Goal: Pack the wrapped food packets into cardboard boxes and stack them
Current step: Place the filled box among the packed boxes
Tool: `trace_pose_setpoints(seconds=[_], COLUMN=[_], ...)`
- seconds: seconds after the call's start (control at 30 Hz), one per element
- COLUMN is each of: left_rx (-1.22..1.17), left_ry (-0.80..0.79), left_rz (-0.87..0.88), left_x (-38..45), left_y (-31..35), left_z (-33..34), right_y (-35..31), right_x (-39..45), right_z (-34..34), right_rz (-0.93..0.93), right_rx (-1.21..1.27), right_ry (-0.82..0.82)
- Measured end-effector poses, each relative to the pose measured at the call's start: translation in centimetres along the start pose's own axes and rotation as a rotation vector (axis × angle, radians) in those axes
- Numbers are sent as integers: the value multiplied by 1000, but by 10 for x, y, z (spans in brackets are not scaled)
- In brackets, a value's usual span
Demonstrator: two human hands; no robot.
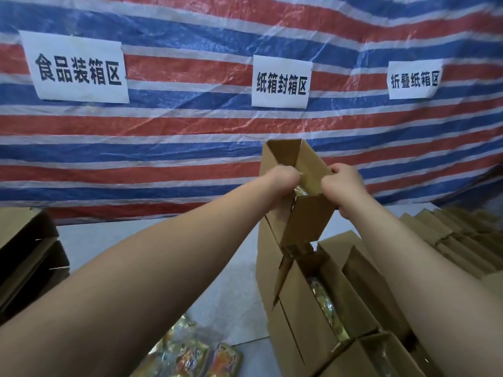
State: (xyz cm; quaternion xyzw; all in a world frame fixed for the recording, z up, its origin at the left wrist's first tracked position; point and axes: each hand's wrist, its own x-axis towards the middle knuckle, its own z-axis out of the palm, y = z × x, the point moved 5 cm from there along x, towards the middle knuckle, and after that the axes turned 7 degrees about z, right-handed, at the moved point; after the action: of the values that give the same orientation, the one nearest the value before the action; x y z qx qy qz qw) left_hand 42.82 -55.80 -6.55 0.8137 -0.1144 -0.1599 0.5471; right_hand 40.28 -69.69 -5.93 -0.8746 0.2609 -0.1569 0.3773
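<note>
A small brown cardboard box (304,213) sits on top of a stack of like boxes (299,308), its top flaps open. My left hand (283,176) grips the box's left flap edge, and my right hand (344,183) grips its right flap edge. A shiny wrapped food packet (300,190) shows inside between the hands. The box below is open too, with yellow wrapped packets (325,303) lying in it. Loose wrapped packets (187,355) in yellow and orange lie on the grey table (152,240) at the bottom left.
A row of flat folded cardboard boxes (457,235) runs along the right. Dark cardboard cartons (27,257) stand at the left. A red, white and blue striped tarp (190,126) with three paper signs hangs right behind the table.
</note>
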Motion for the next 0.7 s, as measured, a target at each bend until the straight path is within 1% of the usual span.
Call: trace_pose_setpoints(seconds=[0.17,0.33,0.47,0.7], left_rx=[7,34,56,114], left_ry=[-84,-86,-96,-103], left_rz=[-116,-181,-183,-155], left_x=[23,37,42,50], left_y=[-12,-22,-22,-26], left_z=[19,25,29,34], right_y=[14,25,33,42], right_x=[18,27,33,35], right_z=[2,12,14,15], right_rz=[31,48,55,57], right_rx=[5,46,73,50], right_ry=[-13,-39,-31,-17])
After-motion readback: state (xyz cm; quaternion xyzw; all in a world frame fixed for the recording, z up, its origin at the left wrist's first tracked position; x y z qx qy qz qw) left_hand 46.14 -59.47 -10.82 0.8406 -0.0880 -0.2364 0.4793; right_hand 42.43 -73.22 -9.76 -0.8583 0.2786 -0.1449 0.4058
